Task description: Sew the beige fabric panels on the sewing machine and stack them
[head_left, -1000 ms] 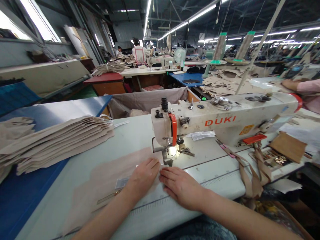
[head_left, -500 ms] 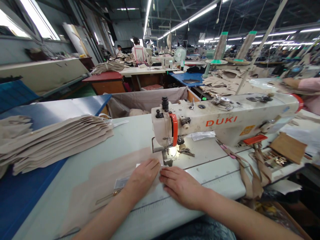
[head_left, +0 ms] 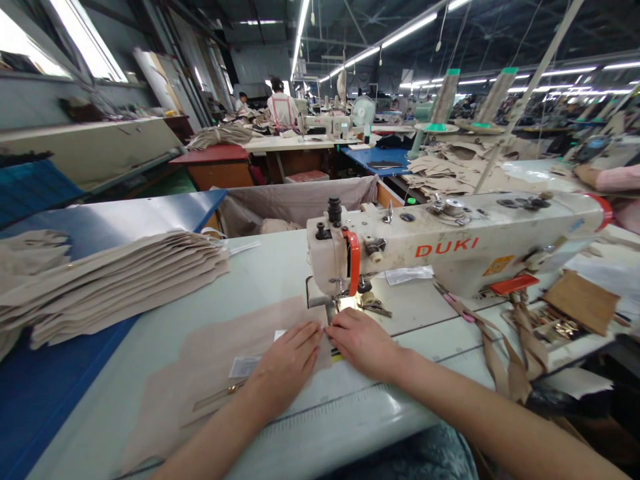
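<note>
A beige fabric piece (head_left: 220,353) lies flat on the pale sewing table (head_left: 280,273), reaching up to the needle of the white DUKI sewing machine (head_left: 450,247). My left hand (head_left: 287,363) rests flat on the fabric, fingers stretched toward the presser foot (head_left: 331,308). My right hand (head_left: 363,341) lies beside it, fingers extended on the fabric edge right under the needle. A small white label (head_left: 245,366) sits on the fabric by my left wrist.
A tall stack of beige cut pieces (head_left: 110,280) lies on the blue surface at left. Beige straps (head_left: 500,347) hang off the table at right. A fabric-lined bin (head_left: 295,200) stands behind the machine. Another person's pink sleeve (head_left: 613,180) shows at far right; workers sit in the distance.
My right hand has slid forward and left to the needle area. The left hand stays on the fabric, nearly unmoved.
</note>
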A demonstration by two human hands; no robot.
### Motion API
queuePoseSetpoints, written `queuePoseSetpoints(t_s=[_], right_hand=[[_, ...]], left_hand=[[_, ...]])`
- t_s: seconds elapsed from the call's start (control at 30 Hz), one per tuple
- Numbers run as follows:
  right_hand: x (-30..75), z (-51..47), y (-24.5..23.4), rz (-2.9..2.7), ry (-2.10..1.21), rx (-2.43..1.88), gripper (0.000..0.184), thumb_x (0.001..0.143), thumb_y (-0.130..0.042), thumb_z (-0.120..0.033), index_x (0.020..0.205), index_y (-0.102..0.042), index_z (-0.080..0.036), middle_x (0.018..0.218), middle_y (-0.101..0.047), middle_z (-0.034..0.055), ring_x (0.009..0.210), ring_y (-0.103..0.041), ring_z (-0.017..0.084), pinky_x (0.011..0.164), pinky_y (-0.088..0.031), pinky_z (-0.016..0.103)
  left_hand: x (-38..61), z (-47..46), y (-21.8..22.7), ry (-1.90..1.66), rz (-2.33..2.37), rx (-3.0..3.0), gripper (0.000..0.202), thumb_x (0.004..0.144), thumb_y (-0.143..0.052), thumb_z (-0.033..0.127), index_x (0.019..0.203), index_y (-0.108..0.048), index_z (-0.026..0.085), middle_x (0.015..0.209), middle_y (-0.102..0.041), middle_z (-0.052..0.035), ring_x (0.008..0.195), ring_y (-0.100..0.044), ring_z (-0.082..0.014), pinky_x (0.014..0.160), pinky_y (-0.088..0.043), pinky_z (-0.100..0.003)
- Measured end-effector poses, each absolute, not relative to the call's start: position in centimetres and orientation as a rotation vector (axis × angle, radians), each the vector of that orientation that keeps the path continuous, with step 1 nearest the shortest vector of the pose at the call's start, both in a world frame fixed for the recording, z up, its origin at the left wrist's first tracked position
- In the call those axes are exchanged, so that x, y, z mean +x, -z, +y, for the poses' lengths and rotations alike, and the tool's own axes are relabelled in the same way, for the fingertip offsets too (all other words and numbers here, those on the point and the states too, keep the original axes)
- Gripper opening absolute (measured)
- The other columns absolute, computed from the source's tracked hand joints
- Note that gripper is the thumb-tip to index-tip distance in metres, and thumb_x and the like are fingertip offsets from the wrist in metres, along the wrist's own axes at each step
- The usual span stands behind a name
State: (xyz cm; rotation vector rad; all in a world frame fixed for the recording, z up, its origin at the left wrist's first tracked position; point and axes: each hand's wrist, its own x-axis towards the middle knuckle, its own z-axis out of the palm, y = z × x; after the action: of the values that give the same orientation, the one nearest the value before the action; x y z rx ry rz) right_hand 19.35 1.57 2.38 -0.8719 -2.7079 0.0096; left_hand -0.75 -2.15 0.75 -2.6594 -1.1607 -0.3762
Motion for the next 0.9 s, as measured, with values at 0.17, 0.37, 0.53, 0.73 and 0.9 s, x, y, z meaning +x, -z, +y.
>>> queuePoseSetpoints(t_s=[0.17,0.37,0.53,0.73,0.9], right_hand=[[19.7,1.7,-2.4,-2.712,-0.012,-0.841,0.013,0.093,-0.054,-0.016,0.094,-0.066,-0.014,0.085,-0.062,0.0067,0.085,-0.054,0.02,0.081,-0.045,0.031],[20.7,2.4,-2.6,-2.699,-0.019,-0.896,0.013,0.093,-0.053,-0.016,0.091,-0.067,-0.014,0.088,-0.064,0.0071,0.088,-0.055,0.021,0.081,-0.044,0.032],[21.2,3.0,-2.9,-2.691,-0.012,-0.982,0.013,0.093,-0.053,-0.015,0.092,-0.066,-0.015,0.09,-0.065,0.0079,0.085,-0.056,0.02,0.077,-0.044,0.03],[21.0,3.2,-3.0,-2.654,-0.01,-1.044,0.015,0.094,-0.05,-0.015,0.093,-0.066,-0.014,0.089,-0.064,0.0081,0.08,-0.056,0.019,0.076,-0.042,0.03],[21.0,3.3,-2.5,-2.61,-0.002,-1.07,0.016,0.094,-0.05,-0.015,0.089,-0.065,-0.015,0.086,-0.064,0.0077,0.081,-0.056,0.02,0.073,-0.04,0.031]], left_hand=[[-0.7,-2.3,-0.3,0.488,-1.242,-2.681,0.039,0.098,-0.033,0.021,0.127,-0.057,0.014,0.127,-0.063,-0.0109,0.119,-0.057,-0.0212,0.099,-0.05,-0.039],[0.6,-1.0,0.0,0.487,-1.244,-2.717,0.039,0.097,-0.035,0.02,0.128,-0.057,0.013,0.129,-0.062,-0.0116,0.122,-0.056,-0.0208,0.102,-0.048,-0.039],[1.1,0.4,0.2,0.502,-1.223,-2.739,0.039,0.097,-0.035,0.021,0.129,-0.056,0.014,0.132,-0.061,-0.0114,0.124,-0.054,-0.02,0.104,-0.047,-0.038],[1.3,1.2,-0.2,0.48,-1.213,-2.727,0.039,0.097,-0.034,0.02,0.128,-0.057,0.012,0.131,-0.061,-0.0116,0.124,-0.054,-0.0198,0.104,-0.047,-0.037],[1.4,1.3,-0.3,0.492,-1.204,-2.757,0.04,0.096,-0.034,0.018,0.13,-0.055,0.014,0.132,-0.06,-0.0109,0.126,-0.052,-0.0196,0.105,-0.046,-0.038]])
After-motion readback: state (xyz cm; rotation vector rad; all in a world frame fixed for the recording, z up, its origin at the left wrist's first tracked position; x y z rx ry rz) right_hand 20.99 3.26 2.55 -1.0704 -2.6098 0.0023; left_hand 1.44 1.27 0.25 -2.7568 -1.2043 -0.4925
